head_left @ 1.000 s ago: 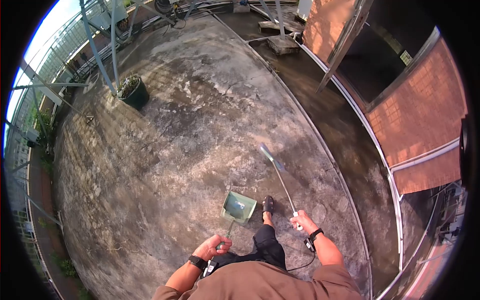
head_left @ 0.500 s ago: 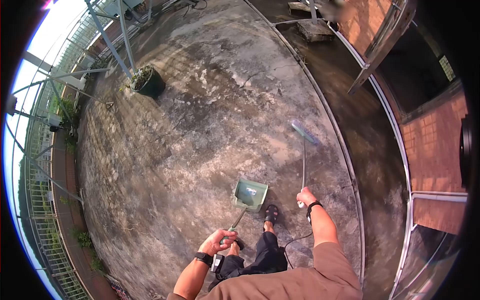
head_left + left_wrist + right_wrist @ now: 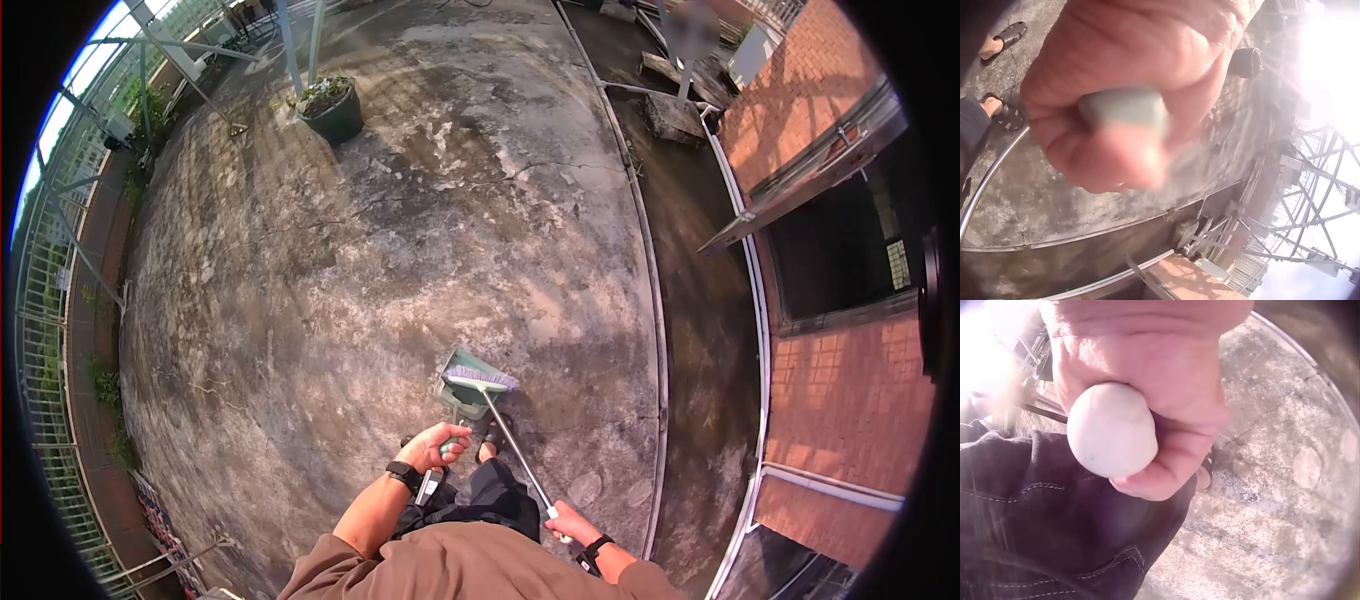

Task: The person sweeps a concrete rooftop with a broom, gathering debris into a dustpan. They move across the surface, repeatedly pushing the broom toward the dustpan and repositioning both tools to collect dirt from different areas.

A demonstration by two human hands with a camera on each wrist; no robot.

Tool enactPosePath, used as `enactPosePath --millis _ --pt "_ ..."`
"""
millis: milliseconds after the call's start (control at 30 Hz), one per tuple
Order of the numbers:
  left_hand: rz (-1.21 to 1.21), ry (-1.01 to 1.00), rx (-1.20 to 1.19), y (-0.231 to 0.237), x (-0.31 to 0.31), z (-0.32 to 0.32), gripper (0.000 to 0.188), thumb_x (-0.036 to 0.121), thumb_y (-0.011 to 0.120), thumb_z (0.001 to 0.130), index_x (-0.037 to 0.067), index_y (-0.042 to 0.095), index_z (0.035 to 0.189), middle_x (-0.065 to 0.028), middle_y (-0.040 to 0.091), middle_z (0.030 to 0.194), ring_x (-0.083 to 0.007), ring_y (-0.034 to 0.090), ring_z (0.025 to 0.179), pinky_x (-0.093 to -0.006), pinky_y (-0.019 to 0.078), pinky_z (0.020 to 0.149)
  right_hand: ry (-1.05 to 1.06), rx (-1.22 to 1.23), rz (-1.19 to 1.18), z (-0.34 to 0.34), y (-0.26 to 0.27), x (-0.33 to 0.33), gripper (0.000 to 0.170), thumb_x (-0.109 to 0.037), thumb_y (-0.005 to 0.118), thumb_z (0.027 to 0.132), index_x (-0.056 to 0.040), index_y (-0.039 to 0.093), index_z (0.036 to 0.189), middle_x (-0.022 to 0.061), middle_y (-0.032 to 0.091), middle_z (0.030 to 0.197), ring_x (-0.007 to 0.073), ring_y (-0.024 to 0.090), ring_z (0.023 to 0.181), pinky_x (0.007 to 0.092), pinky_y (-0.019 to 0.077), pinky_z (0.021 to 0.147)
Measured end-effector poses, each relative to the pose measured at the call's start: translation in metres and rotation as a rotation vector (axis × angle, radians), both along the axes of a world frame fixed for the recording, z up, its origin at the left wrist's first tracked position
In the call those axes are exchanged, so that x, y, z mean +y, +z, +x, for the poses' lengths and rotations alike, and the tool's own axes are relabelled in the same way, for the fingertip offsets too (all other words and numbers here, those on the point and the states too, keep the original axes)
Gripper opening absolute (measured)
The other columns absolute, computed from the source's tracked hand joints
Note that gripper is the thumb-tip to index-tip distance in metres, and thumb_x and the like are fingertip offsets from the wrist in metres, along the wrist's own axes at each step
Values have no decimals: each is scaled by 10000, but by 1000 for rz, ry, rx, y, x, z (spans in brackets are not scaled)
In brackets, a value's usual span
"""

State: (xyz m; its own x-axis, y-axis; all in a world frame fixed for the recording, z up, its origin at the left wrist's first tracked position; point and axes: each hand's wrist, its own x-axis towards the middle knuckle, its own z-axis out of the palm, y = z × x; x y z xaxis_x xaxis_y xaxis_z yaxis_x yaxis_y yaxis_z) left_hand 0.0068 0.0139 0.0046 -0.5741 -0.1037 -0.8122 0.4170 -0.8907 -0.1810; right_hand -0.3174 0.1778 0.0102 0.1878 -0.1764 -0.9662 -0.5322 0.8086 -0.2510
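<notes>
Seemingly, sweeping is unfinished: dustpan (image 3: 458,402) gripped by left hand (image 3: 432,447), broom (image 3: 516,446) held over it by right hand (image 3: 574,524).

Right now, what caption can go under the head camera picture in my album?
Left fingers grip the green dustpan, right fingers the broom, its purple bristles over the dustpan.

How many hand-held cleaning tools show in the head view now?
2: a green plastic dustpan in the left grip, and a purple-bristled, metal-shafted broom in the right grip. No others show.
</notes>
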Motion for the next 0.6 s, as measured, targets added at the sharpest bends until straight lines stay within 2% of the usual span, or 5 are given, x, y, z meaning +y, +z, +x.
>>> enactPosePath --millis 100,200,400,467,600 --pt "-27 -87 36 -16 20 24 195 114 495 821 89 387 660 13 389 556 -58 303 358 -193 224 282 -28 -21 -150 5 6 -19 243 -80 590 706 -15 391 828 43 472 610 115 491 448 283 370 388" --pt "-8 96 -20 19 33 37 188 98 482 814 89 381 656 17 374 549 -55 305 361 -189 208 279 -10 -24 -263 9 -17 -63 240 -79 587 698 -21 379 802 48 468 599 119 488 436 280 366 381" --pt "6 287 10 28 69 80 155 78 482 816 75 408 680 32 382 569 -33 335 380 -171 222 272 74 75 -445 66 -57 -206 232 -81 568 688 -16 378 806 71 468 635 145 509 452 288 399 391" --pt "-2 318 -38 29 81 91 150 78 490 812 77 410 685 31 396 575 -32 339 385 -169 223 274 -23 75 -398 100 -61 -244 232 -63 548 703 -24 367 842 69 464 632 152 506 450 287 415 382" --pt "-30 414 -102 28 96 114 135 71 513 782 80 413 692 31 404 574 -33 346 394 -165 233 291 77 173 -351 159 -101 -257 173 -37 527 721 -18 411 849 82 504 611 182 529 470 329 441 381"
